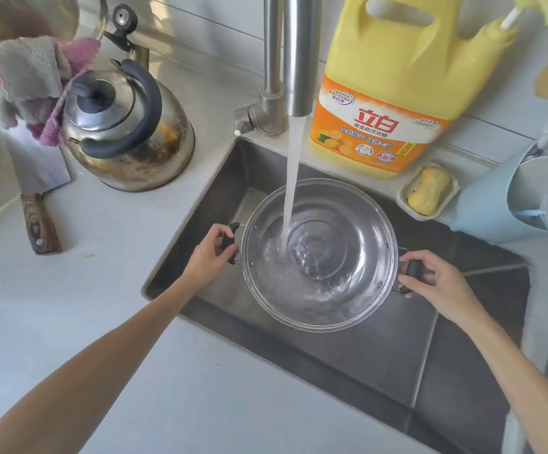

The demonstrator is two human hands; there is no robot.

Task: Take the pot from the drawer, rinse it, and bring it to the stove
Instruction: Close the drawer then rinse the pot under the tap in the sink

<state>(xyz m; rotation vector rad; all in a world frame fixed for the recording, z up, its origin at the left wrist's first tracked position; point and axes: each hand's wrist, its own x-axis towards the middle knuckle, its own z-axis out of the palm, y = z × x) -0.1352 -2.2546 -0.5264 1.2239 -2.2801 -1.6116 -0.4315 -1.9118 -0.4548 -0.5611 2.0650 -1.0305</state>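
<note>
Hands hold pot by both sides. Your left hand [212,253] grips left handle [231,241]; pot [348,267] between hands, in sink [397,355]; your right hand [439,281] grips right handle [413,269]. Water [294,178] from tap [295,54] pours into pot. Grey counter [102,306]: knife [38,208], kettle [128,126] left; yellow soap jug [393,83], soap bar [428,191], blue holder [482,204] right.

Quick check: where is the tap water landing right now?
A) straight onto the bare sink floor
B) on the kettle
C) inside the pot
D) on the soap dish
C: the water stream from the faucet falls into the pot, which the left hand and right hand hold by its handles over the sink.
</note>
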